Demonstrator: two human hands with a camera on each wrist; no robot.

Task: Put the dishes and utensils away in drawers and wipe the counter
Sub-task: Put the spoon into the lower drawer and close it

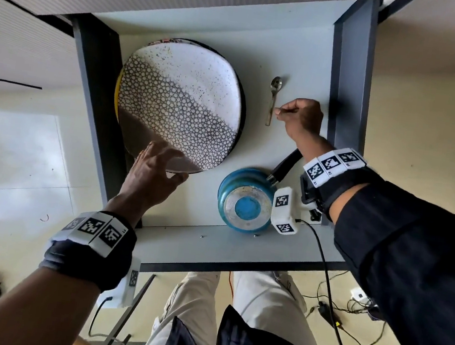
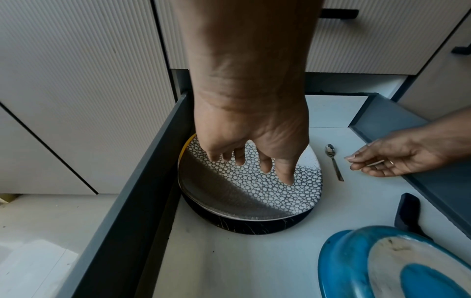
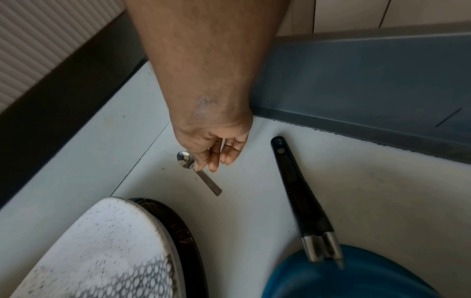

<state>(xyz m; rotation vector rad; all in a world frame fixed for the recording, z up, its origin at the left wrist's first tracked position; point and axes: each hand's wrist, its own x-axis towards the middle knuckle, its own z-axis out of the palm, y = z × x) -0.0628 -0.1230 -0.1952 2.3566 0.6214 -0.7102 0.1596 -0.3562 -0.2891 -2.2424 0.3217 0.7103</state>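
An open drawer (image 1: pixel 351 87) holds a stack of plates at its left. The top plate (image 1: pixel 180 103) (image 2: pixel 254 191) (image 3: pixel 102 242) is white with a dotted grey band; a dark plate (image 2: pixel 254 225) lies under it. My left hand (image 1: pixel 164 161) (image 2: pixel 249 161) hovers over the plate's near edge with loose, spread fingers that hold nothing. A metal spoon (image 1: pixel 272 97) (image 2: pixel 333 161) (image 3: pixel 186 159) lies on the drawer floor right of the stack. Beside its handle my right hand (image 1: pixel 281 111) (image 2: pixel 356 163) (image 3: pixel 214 161) pinches a thin metal utensil, mostly hidden in the fingers.
A blue pan (image 1: pixel 245 200) (image 2: pixel 382 262) lies upside down at the drawer's front right, its black handle (image 1: pixel 286 165) (image 3: pixel 298 191) pointing toward the right wall. Ribbed cabinet fronts (image 2: pixel 76 80) flank the drawer. Cables (image 1: pixel 347 310) trail on the floor beside my legs.
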